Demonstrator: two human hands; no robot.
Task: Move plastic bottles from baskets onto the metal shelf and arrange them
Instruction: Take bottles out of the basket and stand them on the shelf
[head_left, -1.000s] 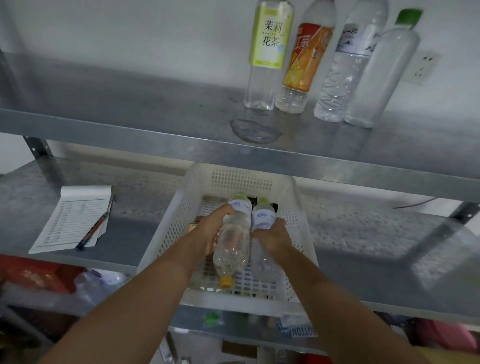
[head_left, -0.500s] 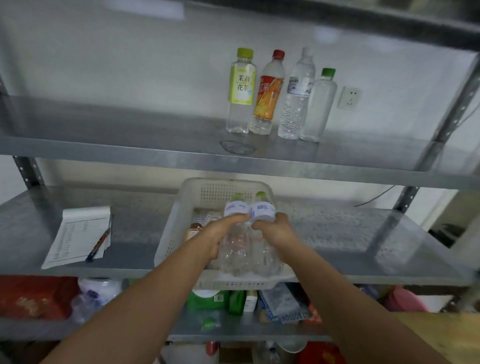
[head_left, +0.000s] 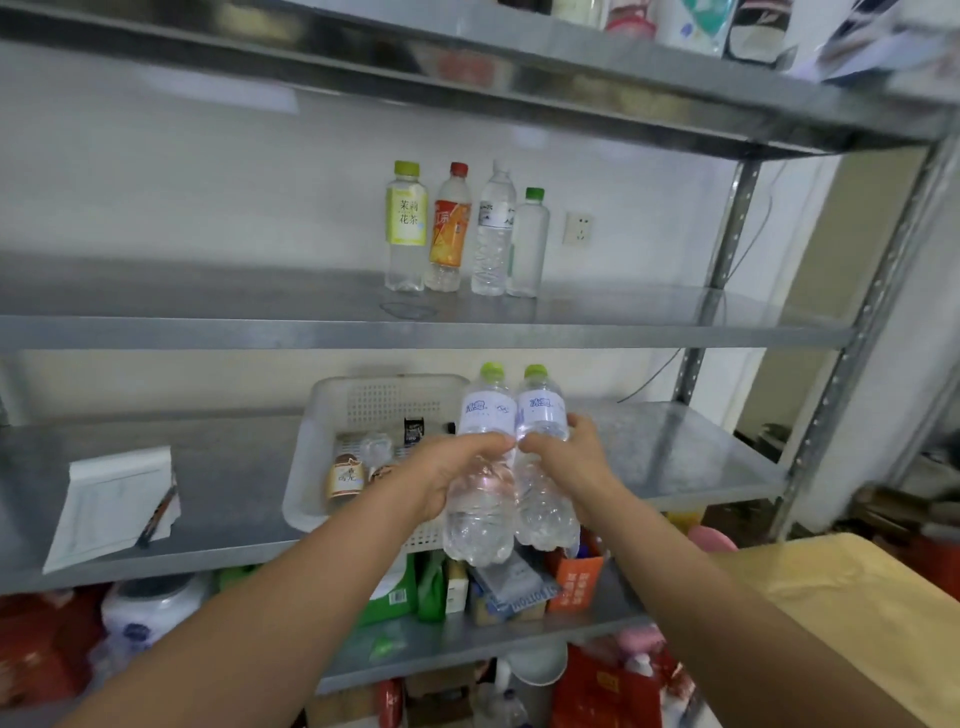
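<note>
With both arms reaching forward, left hand (head_left: 457, 470) wrapped round the waist of the left bottle (head_left: 480, 467), right hand (head_left: 569, 457) wrapped round the right bottle (head_left: 543, 457); fingertips of the two hands almost meeting between the bottles; both bottles upright, caps up, side by side and touching, probably so as to go up as a pair and stand straight at once; held by the middle, bases hanging free below the hands, labels and green caps standing clear above; bottles lifted out of the basket (head_left: 322, 499), in front of it and to its right; further in, more bottles lying in the basket, number hard to tell through the blur; left of that, on the same level, a notepad (head_left: 111, 499); higher and farther back, the shelf (head_left: 208, 296) with a row (head_left: 462, 234) of four upright bottles near the wall, close together; bare metal right of the row, likely the spot for the pair; pair well below that level, so a lift up and forward seems to be next.
</note>
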